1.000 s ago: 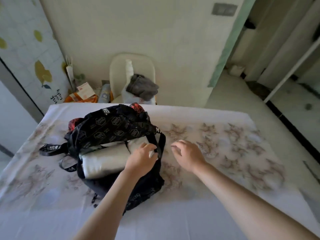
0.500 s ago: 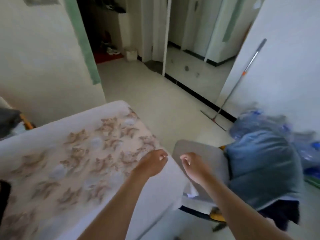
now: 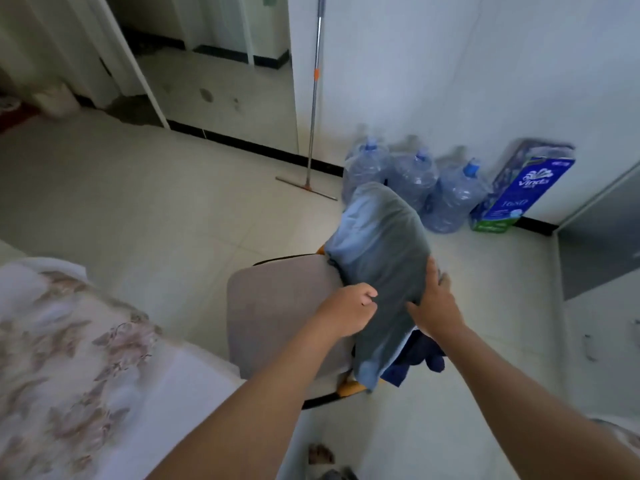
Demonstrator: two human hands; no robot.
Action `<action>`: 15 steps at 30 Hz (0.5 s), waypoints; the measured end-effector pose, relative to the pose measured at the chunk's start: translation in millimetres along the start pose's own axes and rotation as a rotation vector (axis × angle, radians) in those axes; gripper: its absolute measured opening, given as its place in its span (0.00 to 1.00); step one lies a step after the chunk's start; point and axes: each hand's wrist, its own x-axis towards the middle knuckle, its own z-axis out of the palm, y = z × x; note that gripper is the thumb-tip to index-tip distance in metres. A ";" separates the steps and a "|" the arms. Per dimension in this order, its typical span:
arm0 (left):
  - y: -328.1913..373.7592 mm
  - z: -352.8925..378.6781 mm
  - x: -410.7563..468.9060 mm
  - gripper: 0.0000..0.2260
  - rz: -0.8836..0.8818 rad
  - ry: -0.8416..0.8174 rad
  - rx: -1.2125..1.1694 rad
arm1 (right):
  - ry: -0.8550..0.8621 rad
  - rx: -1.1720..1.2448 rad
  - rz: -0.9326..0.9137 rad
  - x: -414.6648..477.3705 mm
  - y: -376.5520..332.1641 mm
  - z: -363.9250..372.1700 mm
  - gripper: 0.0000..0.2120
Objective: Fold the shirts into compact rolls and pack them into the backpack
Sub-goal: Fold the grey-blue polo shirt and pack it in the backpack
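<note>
Head view puts the grey shirt (image 3: 388, 258) on the back of the chair (image 3: 277, 306), draped over a light blue shirt (image 3: 358, 220), with a dark blue garment (image 3: 419, 356) hanging below them. Your left hand (image 3: 349, 313) has its fingers curled on the left edge of the grey shirt and grips it. Your right hand (image 3: 434, 303) lies on the right side of the shirt, fingers straight, pressing the cloth. Beyond the chair, 3 water bottles (image 3: 415, 174) stand at the wall, between a mop (image 3: 313, 98) and a blue tissue pack (image 3: 519, 192). At your left is the table (image 3: 52, 341) with a flowered cloth.
</note>
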 end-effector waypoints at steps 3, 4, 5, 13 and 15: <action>11.8 18.2 26.9 0.24 0.065 -0.053 0.032 | 0.022 0.113 -0.041 8.6 13.1 2.0 0.45; 15.4 21.4 33.7 0.27 0.082 -0.054 0.043 | 0.054 0.080 -0.039 10.9 14.2 1.4 0.41; 18.8 23.6 39.4 0.32 0.096 -0.058 0.042 | 0.071 0.027 -0.031 13.1 13.8 -1.3 0.37; 57.6 17.0 59.2 0.55 0.309 0.018 0.016 | 0.218 0.236 -0.209 25.3 5.7 -70.1 0.08; 64.2 8.7 64.4 0.44 0.367 0.129 0.002 | 0.200 0.381 -0.266 23.2 -7.9 -78.0 0.08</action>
